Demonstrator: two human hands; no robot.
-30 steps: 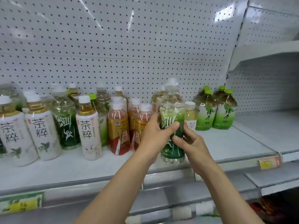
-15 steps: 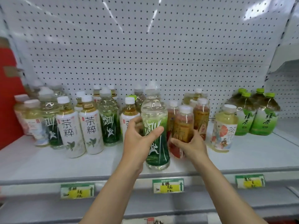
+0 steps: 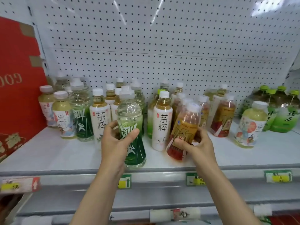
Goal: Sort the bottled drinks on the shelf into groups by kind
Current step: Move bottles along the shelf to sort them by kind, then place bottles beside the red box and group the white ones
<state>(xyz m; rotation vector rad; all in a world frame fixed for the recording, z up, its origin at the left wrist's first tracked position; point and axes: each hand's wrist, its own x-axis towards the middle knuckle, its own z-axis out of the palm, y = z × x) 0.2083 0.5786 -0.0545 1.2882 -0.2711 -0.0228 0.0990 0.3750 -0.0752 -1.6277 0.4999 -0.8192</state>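
Bright, even overhead light fills the scene; white glare streaks cross the pegboard back panel. Shadows are faint. Wide-angle distortion bends the shelf edge, and the price tags at the edges are blurred.

A shop aisle: white pegboard-backed shelf stocked with many bottled drinks, price tags clipped along the front rail, red carton stacked at left

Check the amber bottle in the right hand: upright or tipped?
Tipped. The amber bottle leans with its cap to the right, gripped by the right hand.
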